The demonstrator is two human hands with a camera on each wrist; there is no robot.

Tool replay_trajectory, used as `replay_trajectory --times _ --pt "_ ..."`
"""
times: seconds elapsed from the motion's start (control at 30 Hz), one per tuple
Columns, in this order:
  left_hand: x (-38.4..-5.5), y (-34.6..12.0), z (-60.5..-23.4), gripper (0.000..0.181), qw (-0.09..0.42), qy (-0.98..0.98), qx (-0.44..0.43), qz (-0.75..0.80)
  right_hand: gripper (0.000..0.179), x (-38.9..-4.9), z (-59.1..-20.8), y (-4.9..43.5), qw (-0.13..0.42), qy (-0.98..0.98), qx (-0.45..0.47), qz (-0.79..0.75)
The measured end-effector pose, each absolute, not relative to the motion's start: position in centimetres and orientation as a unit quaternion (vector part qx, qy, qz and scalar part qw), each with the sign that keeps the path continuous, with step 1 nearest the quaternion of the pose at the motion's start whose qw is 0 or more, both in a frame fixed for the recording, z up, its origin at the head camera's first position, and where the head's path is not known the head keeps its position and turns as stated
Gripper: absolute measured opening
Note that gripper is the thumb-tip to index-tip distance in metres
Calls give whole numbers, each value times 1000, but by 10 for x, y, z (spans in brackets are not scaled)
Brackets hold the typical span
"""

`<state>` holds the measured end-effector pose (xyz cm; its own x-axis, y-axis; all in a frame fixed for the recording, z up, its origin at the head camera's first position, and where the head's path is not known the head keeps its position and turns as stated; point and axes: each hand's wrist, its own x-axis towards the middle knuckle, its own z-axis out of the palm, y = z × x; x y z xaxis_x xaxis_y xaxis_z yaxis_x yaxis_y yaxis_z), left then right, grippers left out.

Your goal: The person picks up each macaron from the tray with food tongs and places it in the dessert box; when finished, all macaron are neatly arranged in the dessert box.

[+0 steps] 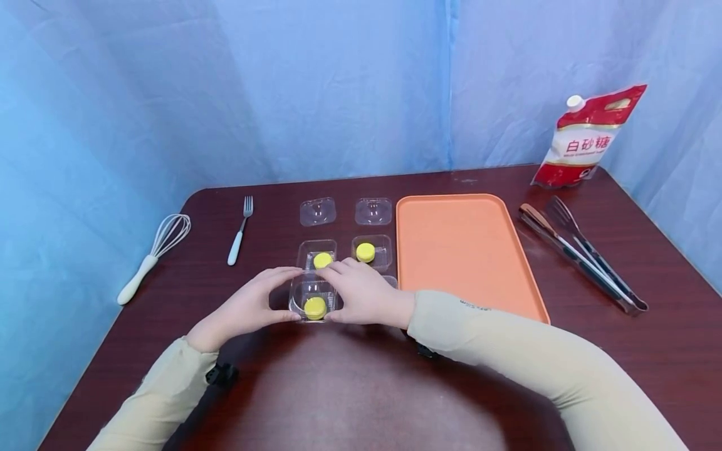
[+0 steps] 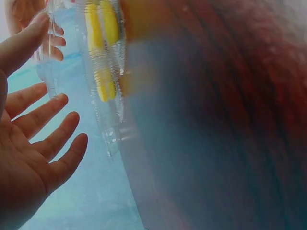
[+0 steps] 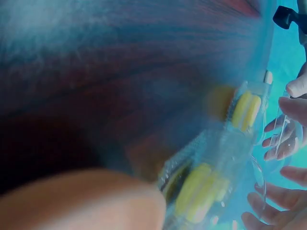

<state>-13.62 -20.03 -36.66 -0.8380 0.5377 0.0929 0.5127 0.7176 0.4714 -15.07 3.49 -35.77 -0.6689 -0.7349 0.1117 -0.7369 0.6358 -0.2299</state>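
Note:
Between both hands is a clear plastic lid [image 1: 310, 285], held above a clear box with a yellow macaron [image 1: 314, 308] in it. My left hand [image 1: 256, 302] pinches the lid's left side, its other fingers spread in the left wrist view. From the right, my right hand [image 1: 366, 293] grips the opposite side with thumb and fingertips. The lid appears raised off the box [image 2: 91, 62] in the left wrist view. Just behind stands another clear box with a yellow macaron [image 1: 322, 260], partly covered by the right fingers.
Back right of the hands is a clear box [image 1: 385, 254] with a yellow macaron; another is mostly hidden. Two clear lids [image 1: 318, 213] lie farther back. An orange tray [image 1: 462, 250], tongs [image 1: 586, 254] and a sugar bag [image 1: 586, 141] are right; fork [image 1: 240, 232] and whisk [image 1: 152, 258] left.

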Motion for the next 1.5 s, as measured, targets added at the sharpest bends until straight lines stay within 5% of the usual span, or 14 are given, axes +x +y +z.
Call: replay_trajectory --times 0.77,1.5 --pt "-132 -200 -375 71 91 924 271 253 69 -144 -365 27 -53 -911 396 100" --pt "-138 -202 -377 71 130 903 261 315 71 -145 -366 26 -45 -911 400 90"
